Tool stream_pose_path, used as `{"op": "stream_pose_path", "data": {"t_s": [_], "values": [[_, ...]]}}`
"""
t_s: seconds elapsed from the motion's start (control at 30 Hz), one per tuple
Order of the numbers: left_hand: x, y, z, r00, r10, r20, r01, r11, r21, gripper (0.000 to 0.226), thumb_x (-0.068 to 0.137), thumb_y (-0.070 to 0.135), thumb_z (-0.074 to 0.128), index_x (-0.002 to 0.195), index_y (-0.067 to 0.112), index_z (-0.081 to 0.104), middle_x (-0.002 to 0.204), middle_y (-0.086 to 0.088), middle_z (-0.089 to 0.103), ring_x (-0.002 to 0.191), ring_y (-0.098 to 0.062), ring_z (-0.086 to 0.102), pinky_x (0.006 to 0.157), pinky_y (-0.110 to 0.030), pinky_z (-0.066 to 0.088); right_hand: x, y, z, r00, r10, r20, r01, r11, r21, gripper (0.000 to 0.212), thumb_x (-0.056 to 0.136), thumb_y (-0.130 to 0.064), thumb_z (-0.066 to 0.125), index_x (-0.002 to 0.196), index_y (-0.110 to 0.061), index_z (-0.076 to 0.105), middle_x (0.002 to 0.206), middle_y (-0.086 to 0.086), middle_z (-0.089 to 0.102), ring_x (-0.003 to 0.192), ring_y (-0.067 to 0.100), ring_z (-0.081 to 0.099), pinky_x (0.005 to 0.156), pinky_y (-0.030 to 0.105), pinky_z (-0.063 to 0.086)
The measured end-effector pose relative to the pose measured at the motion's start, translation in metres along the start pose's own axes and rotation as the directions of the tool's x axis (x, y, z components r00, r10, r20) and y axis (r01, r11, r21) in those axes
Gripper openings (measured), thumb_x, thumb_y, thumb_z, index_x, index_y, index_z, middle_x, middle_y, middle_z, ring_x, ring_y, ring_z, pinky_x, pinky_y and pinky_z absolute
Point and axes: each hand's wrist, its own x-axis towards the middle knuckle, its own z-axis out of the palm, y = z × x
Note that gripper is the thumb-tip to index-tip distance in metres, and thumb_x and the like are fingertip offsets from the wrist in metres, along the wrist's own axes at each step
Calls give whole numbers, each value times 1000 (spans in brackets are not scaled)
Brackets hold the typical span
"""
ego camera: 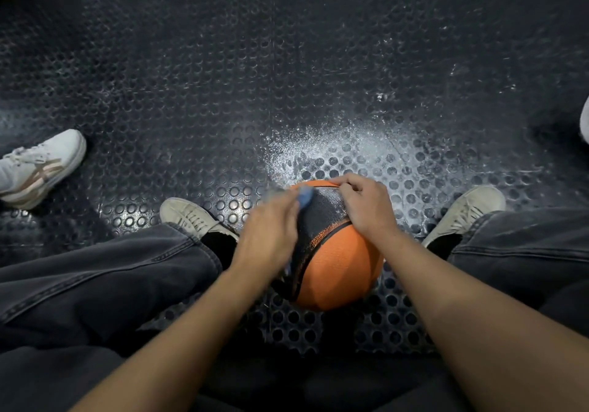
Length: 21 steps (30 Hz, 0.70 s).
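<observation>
An orange and black basketball (342, 265) rests on the dark studded floor between my feet. My left hand (266, 236) is blurred and holds a small blue thing (304, 195), maybe a cloth or sponge, against the ball's upper left side. My right hand (363, 201) lies on the ball's top right, its fingers curled over the black panel to steady it. What the blue thing is exactly I cannot make out.
My legs in dark jeans and pale sneakers (191, 217) (465, 211) flank the ball. White powdery or wet residue (334, 144) covers the studded rubber floor (223, 77) just beyond it. Another person's white shoe (38, 166) stands at left, and a white edge (585, 121) shows at far right.
</observation>
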Motion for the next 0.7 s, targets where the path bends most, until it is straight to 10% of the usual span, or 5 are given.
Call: {"op": "stream_pose_path", "data": {"t_s": [0.17,0.3,0.4,0.5,0.7], "values": [[51,-35,-4,932,-312,185,343,925,-163,28,99,25,49,119,16,67,111,1,66,109,-17,57,85,-21,36,-10,-3,10,1000,27,9,-27,1000,11,21,102,-24,49,109,-32,67,69,-10,61,50,9,41,50,24,31],[48,-47,-3,896,-401,190,442,845,-299,26,96,30,52,108,18,71,108,0,67,104,-20,59,84,-26,39,-21,7,7,828,447,-339,-458,888,53,24,102,-32,45,88,-22,61,84,1,64,69,17,49,61,28,37],[44,-60,0,820,-492,292,572,698,-431,26,80,37,61,94,23,77,106,4,70,105,-21,62,97,-34,44,-36,35,11,686,724,-77,-689,680,252,40,96,-46,45,96,-11,64,105,12,64,87,26,57,81,36,48],[34,-82,8,787,-495,367,613,565,-552,41,68,44,61,98,21,75,106,-7,72,103,-27,65,105,-47,42,-41,41,13,618,707,343,-761,428,488,61,91,-68,43,116,-17,65,102,13,71,83,30,69,65,38,58],[-18,-63,25,756,-625,194,536,422,-731,21,93,22,49,82,19,67,91,-10,68,90,-25,61,89,-43,46,-19,34,-12,762,547,348,-642,712,286,62,82,-73,54,108,-18,68,88,10,71,84,30,67,88,45,54]]}}
